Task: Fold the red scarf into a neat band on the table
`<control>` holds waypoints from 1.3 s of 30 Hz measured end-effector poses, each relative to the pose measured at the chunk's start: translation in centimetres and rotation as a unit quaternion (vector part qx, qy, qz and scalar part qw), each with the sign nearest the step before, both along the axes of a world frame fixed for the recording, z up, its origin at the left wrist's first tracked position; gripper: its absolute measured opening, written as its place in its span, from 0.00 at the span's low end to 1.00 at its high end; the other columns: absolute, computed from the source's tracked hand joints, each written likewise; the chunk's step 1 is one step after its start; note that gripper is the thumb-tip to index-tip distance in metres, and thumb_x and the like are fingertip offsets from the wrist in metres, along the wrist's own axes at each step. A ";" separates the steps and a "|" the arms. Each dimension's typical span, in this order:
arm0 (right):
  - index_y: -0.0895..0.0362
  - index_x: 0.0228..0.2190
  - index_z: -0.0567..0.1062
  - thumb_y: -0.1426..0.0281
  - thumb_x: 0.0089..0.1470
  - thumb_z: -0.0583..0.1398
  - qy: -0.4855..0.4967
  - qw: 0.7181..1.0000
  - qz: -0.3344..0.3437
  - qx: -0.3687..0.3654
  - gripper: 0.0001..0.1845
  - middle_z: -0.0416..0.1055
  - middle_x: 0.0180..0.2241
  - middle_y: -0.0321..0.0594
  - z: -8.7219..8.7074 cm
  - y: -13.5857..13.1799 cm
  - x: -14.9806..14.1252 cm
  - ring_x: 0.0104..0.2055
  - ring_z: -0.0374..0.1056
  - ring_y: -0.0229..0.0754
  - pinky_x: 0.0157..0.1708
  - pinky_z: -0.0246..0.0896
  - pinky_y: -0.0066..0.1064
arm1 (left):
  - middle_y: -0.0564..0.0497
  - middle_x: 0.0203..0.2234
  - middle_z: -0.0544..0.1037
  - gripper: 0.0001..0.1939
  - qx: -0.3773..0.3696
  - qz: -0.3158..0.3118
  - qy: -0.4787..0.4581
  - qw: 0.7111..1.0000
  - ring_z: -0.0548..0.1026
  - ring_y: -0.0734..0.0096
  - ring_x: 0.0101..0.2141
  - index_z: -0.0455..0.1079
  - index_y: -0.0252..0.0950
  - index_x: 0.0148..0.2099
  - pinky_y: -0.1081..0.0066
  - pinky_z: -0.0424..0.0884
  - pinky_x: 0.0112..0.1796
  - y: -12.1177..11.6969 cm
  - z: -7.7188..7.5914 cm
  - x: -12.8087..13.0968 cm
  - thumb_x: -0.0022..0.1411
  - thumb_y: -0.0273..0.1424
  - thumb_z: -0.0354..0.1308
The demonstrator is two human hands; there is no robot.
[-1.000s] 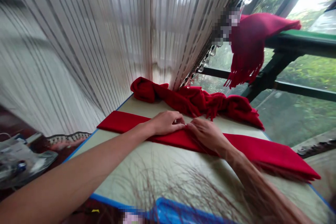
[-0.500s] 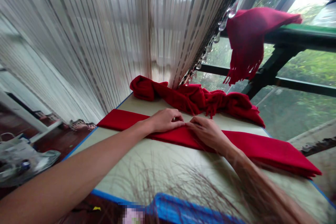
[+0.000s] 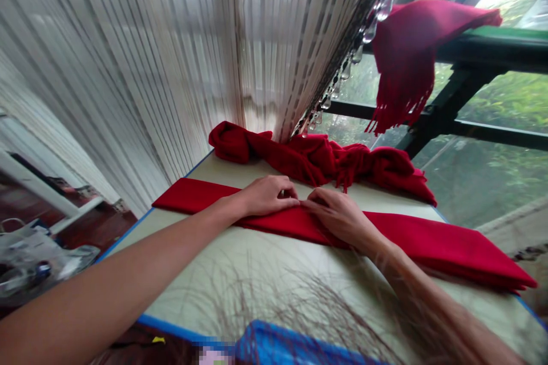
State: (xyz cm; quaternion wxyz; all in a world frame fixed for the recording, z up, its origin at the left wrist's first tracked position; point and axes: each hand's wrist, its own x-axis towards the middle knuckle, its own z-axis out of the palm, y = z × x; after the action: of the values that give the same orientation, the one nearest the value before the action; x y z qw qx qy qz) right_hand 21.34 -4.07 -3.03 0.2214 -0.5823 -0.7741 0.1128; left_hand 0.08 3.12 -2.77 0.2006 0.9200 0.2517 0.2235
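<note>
A red scarf, folded into a long flat strip, lies across the pale tabletop. My left hand rests on its middle, thumb and fingers pinched at the cloth. Close beside it, my right hand also pinches the cloth, its fingertips almost meeting those of the left. The small bit of fabric between the fingertips is mostly hidden. Behind the strip, a second red scarf lies crumpled with some fringe showing.
A pale string curtain hangs at the table's far left side. Another fringed red scarf drapes over a dark window rail. Plastic bags lie on the floor at left. A blue object sits at the near edge.
The view has shifted slightly. Both hands stay at the same spot on the folded scarf, with hardly any finger movement visible.
</note>
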 end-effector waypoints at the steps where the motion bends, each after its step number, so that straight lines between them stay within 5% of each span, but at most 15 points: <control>1: 0.53 0.31 0.72 0.58 0.62 0.54 0.001 1.000 0.003 0.000 0.14 0.75 0.32 0.39 0.0 0.0 0.0 0.33 0.66 0.42 0.32 0.54 0.33 | 0.50 0.36 0.78 0.09 0.000 0.000 -0.001 1.000 0.74 0.69 0.36 0.78 0.35 0.42 0.72 0.67 0.38 0.0 0.0 0.0 0.65 0.35 0.61; 39: 0.53 0.29 0.72 0.58 0.62 0.54 -0.007 1.000 0.008 0.013 0.15 0.74 0.30 0.39 0.6 -0.6 -0.4 0.29 0.64 0.41 0.29 0.53 0.32 | 0.49 0.38 0.79 0.12 0.012 0.001 0.000 1.000 0.74 0.68 0.37 0.77 0.36 0.43 0.71 0.68 0.40 0.0 0.0 0.0 0.67 0.38 0.59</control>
State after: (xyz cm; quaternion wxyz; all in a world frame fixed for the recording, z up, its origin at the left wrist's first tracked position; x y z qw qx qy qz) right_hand 20.90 -4.70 -2.44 0.2224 -0.5743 -0.7815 0.1000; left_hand 0.04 3.09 -2.79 0.1894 0.9221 0.2498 0.2267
